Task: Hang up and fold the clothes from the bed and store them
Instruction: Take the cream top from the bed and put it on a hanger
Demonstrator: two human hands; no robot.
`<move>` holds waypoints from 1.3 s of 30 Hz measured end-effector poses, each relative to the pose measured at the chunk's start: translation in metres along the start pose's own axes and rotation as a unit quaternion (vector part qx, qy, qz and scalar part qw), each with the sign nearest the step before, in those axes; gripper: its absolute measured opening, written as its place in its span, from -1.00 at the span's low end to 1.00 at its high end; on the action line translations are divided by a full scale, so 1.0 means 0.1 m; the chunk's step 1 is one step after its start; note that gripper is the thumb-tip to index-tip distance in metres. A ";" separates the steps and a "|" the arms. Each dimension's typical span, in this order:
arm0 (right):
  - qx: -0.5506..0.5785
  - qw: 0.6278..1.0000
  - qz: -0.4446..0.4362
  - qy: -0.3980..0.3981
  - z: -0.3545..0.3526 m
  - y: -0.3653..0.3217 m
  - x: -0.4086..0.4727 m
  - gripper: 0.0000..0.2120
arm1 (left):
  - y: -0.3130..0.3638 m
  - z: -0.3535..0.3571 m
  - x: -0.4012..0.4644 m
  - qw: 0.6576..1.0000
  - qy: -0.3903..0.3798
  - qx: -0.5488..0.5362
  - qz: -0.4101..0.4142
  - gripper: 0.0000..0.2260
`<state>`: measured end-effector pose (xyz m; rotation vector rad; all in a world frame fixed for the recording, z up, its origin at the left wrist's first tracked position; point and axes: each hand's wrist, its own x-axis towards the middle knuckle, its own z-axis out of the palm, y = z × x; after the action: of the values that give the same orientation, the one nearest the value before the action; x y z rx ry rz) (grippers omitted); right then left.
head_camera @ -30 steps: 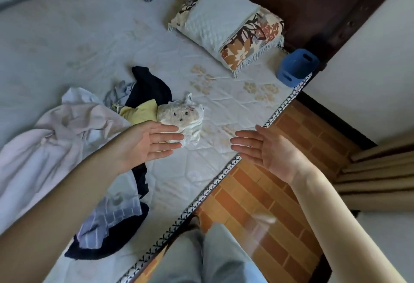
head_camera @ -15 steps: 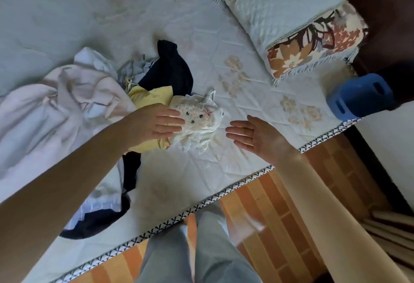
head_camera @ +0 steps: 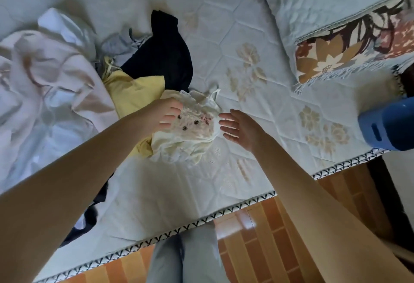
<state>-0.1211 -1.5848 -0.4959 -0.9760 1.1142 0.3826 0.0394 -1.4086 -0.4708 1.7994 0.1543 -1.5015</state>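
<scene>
A small cream embroidered garment (head_camera: 190, 134) with dark beads lies crumpled on the white quilted bed (head_camera: 224, 36). My left hand (head_camera: 163, 114) rests on its left side with fingers extended. My right hand (head_camera: 239, 128) hovers at its right edge, fingers straight, holding nothing. A yellow garment (head_camera: 134, 94) lies under my left hand, a black one (head_camera: 165, 60) behind it, and a pale pink-white one (head_camera: 44, 80) spreads out at the left.
A floral pillow (head_camera: 336, 36) lies at the upper right of the bed. A blue plastic stool (head_camera: 389, 125) stands at the right edge. The bed's patterned border (head_camera: 201, 222) runs along the orange tiled floor (head_camera: 257, 249). My grey trouser legs (head_camera: 186, 258) stand against the bed.
Both hands have moved forward over the bed toward the cream garment. My left hand now lies on it and my right hand has come up to its right edge.
</scene>
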 end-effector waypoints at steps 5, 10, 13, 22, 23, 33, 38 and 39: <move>-0.050 0.998 -0.007 0.032 0.08 -0.08 0.59 -0.72 | 0.05 0.09 0.63 0.980 0.099 0.144 0.098 -0.92; -0.128 0.985 -0.050 0.103 0.23 -0.19 1.14 -0.58 | 0.13 0.09 1.22 0.944 0.084 0.260 0.186 -0.88; -0.183 0.972 -0.056 0.136 0.31 -0.27 1.42 -0.76 | 0.17 0.12 1.53 0.921 0.085 0.326 0.194 -0.85; -0.090 0.983 -0.008 0.157 0.35 -0.36 2.01 -0.80 | 0.16 0.11 2.33 0.728 0.146 0.630 0.229 -0.71; -0.099 0.983 -0.004 0.152 0.35 -0.36 2.02 -0.79 | 0.16 0.15 2.34 0.704 0.159 0.653 0.231 -0.75; -0.018 0.989 -0.051 0.137 0.22 -0.44 1.45 -0.82 | 0.39 0.16 1.82 0.949 0.097 0.214 0.208 -0.74; 0.019 0.994 -0.058 0.092 0.22 -0.59 0.81 -0.84 | 0.75 -0.07 1.31 0.978 0.099 0.109 0.150 -0.77; 0.028 0.994 -0.063 0.085 0.23 -0.63 0.67 -0.84 | 0.81 -0.13 1.19 0.980 0.101 0.097 0.138 -0.78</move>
<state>-0.0349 -1.6135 -0.5234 -1.0368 1.2037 0.1674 0.1287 -1.5013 -0.5366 2.0332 -0.1452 -1.1705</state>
